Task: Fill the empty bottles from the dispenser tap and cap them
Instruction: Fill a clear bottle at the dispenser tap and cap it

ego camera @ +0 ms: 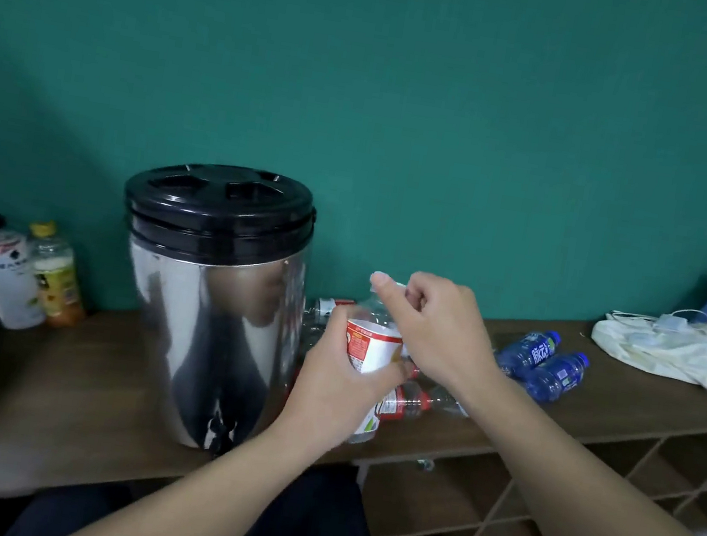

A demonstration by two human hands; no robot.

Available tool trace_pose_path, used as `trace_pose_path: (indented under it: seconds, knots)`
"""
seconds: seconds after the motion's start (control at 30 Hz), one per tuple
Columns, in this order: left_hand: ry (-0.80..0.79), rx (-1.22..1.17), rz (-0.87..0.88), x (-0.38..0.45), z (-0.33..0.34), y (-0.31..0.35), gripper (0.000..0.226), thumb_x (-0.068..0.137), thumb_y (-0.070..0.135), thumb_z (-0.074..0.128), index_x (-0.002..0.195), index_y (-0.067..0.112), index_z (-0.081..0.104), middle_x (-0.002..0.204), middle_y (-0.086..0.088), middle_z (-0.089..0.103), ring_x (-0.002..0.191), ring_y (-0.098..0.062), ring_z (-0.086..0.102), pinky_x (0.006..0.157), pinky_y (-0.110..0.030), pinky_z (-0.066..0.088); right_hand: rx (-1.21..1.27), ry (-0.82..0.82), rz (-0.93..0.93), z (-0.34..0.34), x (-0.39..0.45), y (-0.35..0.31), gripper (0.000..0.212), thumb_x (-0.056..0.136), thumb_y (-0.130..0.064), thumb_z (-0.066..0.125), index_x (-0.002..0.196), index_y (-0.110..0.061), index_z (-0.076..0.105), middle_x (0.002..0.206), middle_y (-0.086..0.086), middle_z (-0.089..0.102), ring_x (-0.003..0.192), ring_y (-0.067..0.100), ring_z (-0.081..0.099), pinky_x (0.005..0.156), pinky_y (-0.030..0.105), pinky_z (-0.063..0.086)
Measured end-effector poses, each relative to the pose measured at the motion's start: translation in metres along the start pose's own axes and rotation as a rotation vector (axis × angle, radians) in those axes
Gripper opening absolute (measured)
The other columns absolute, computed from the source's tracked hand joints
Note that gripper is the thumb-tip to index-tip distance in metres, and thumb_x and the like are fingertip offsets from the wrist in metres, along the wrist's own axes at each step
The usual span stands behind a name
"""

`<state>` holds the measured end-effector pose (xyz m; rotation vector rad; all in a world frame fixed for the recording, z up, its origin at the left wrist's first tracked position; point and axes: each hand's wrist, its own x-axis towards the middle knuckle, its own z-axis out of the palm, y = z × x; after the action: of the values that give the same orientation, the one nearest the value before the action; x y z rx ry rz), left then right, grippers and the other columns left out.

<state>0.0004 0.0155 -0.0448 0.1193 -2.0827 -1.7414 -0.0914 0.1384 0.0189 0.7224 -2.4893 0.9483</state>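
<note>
Left hand (336,384) grips clear bottle (369,352) round its label, held above the desk (46,405) at 3 o'clock of the dispenser (207,310). Right hand (434,326), fingers curled, pinches at the bottle's neck; cap itself not discernible. Tap (219,429) sits low at desk edge. Risk: thin bottle squeezed, spilling contents; cap may slip or cross-thread.

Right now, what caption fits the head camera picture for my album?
Left hand grips a red-labelled bottle beside the steel dispenser while right hand pinches at its cap.
</note>
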Motion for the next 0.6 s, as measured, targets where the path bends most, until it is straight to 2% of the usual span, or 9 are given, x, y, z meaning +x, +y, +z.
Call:
trace_pose_path:
  seconds: [0.07, 0.17, 0.27, 0.33, 0.4, 0.47, 0.53, 0.6]
  knots:
    - [0.022, 0.118, 0.032, -0.017, -0.013, 0.002, 0.062, 0.082, 0.04, 0.093, 0.128, 0.043, 0.052, 0.11, 0.016, 0.075, 0.096, -0.006, 0.074, 0.084, -0.037, 0.064, -0.111, -0.054, -0.005, -0.002, -0.002, -0.02, 0.083, 0.098, -0.089, 0.04, 0.056, -0.018, 0.04, 0.05, -0.002, 0.044, 0.054, 0.023, 0.047, 0.057, 0.041, 0.042]
    - [0.072, 0.215, 0.052, -0.04, -0.03, 0.006, 0.061, 0.083, 0.042, 0.089, 0.126, 0.05, 0.046, 0.107, 0.019, 0.071, 0.094, -0.002, 0.071, 0.081, -0.033, 0.062, -0.178, -0.166, -0.028, -0.005, -0.006, -0.046, 0.088, 0.098, -0.09, 0.039, 0.049, -0.016, 0.032, 0.045, -0.001, 0.032, 0.047, 0.023, 0.038, 0.054, 0.037, 0.037]
    - [0.068, 0.224, 0.068, -0.06, -0.049, 0.008, 0.056, 0.086, 0.043, 0.088, 0.125, 0.048, 0.048, 0.106, 0.02, 0.073, 0.095, -0.001, 0.071, 0.077, -0.027, 0.061, -0.113, -0.255, -0.125, -0.006, -0.013, -0.061, 0.078, 0.105, -0.07, 0.051, 0.054, -0.015, 0.029, 0.054, 0.005, 0.022, 0.049, 0.021, 0.021, 0.053, 0.038, 0.027]
    - [0.043, 0.215, 0.064, -0.072, -0.058, 0.006, 0.053, 0.089, 0.041, 0.087, 0.126, 0.046, 0.05, 0.103, 0.019, 0.075, 0.092, -0.002, 0.073, 0.075, -0.026, 0.061, -0.069, -0.308, -0.202, -0.007, -0.021, -0.065, 0.074, 0.107, -0.062, 0.054, 0.058, -0.013, 0.027, 0.059, 0.008, 0.02, 0.053, 0.02, 0.019, 0.055, 0.041, 0.023]
    - [-0.007, 0.172, 0.062, -0.083, -0.066, 0.004, 0.052, 0.09, 0.036, 0.088, 0.127, 0.045, 0.052, 0.105, 0.018, 0.077, 0.093, -0.003, 0.074, 0.077, -0.024, 0.061, -0.06, -0.361, -0.288, -0.008, -0.03, -0.067, 0.072, 0.108, -0.06, 0.051, 0.062, -0.01, 0.027, 0.063, 0.013, 0.022, 0.056, 0.02, 0.02, 0.055, 0.047, 0.024]
    - [-0.094, 0.096, 0.057, -0.092, -0.073, 0.001, 0.053, 0.091, 0.03, 0.09, 0.129, 0.043, 0.055, 0.109, 0.016, 0.078, 0.098, -0.006, 0.076, 0.085, -0.028, 0.063, -0.06, -0.41, -0.384, -0.011, -0.039, -0.067, 0.069, 0.11, -0.057, 0.048, 0.065, -0.007, 0.034, 0.066, 0.018, 0.032, 0.056, 0.018, 0.025, 0.056, 0.05, 0.029]
    - [-0.176, 0.037, 0.041, -0.097, -0.083, -0.007, 0.054, 0.091, 0.023, 0.091, 0.131, 0.037, 0.058, 0.111, 0.011, 0.078, 0.1, -0.01, 0.077, 0.089, -0.033, 0.064, -0.076, -0.456, -0.458, -0.017, -0.048, -0.067, 0.063, 0.113, -0.056, 0.045, 0.071, -0.009, 0.043, 0.066, 0.012, 0.041, 0.058, 0.016, 0.033, 0.059, 0.046, 0.034]
    - [-0.257, 0.0, 0.023, -0.102, -0.095, -0.017, 0.052, 0.091, 0.014, 0.092, 0.13, 0.03, 0.063, 0.109, 0.008, 0.078, 0.099, -0.012, 0.076, 0.088, -0.032, 0.062, -0.135, -0.543, -0.523, -0.024, -0.058, -0.067, 0.053, 0.116, -0.056, 0.043, 0.08, -0.018, 0.05, 0.073, -0.001, 0.05, 0.066, 0.017, 0.047, 0.066, 0.042, 0.041]
